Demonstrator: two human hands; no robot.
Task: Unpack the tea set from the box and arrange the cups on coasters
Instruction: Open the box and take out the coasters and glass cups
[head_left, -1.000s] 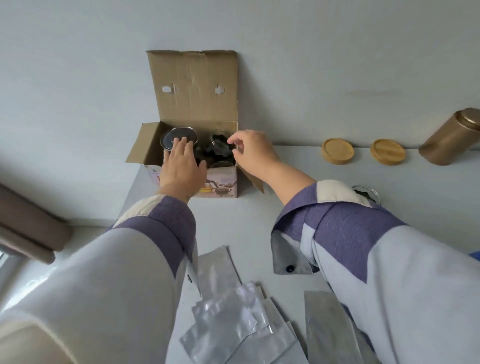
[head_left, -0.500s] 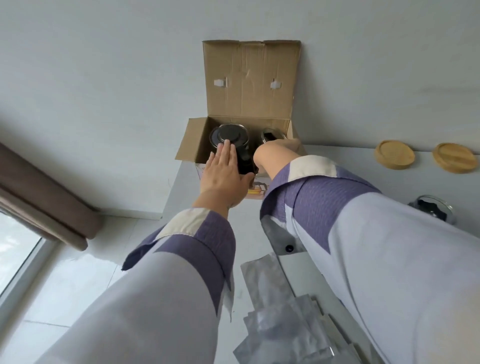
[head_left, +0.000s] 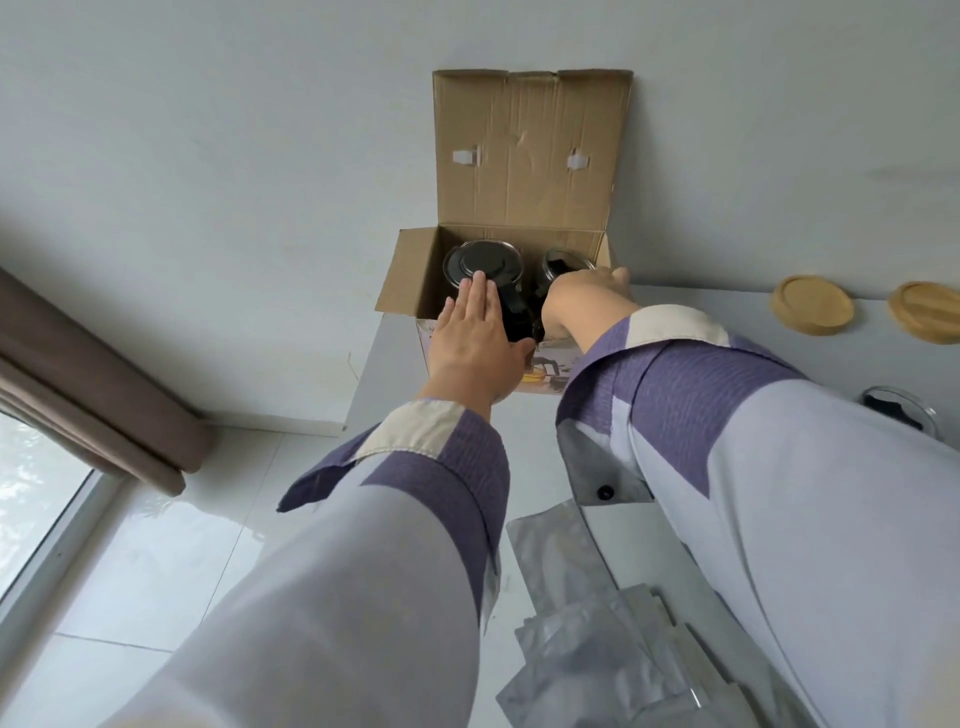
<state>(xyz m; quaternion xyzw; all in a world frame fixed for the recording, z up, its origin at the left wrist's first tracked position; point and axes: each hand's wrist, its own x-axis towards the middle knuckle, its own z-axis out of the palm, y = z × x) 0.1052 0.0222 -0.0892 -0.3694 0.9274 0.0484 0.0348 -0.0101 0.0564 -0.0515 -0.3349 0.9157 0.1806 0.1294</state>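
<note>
An open cardboard box (head_left: 498, 171) is being kept at the far edge of the white worktop (head_left: 691, 317), against the wall. The left hand (head_left: 475, 340) is being laid flat, fingers straight and together, on the dark-lidded glass teapot (head_left: 480, 265) inside the box. The right hand (head_left: 587, 296) is being reached into the box beside a glass cup (head_left: 563, 262); its grip cannot be told, as the fingers are hidden. Two wooden coasters (head_left: 810, 304) are lying to the right, well apart from the box.

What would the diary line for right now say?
left hand flat on teapot | right hand inside box | coasters bare
</note>
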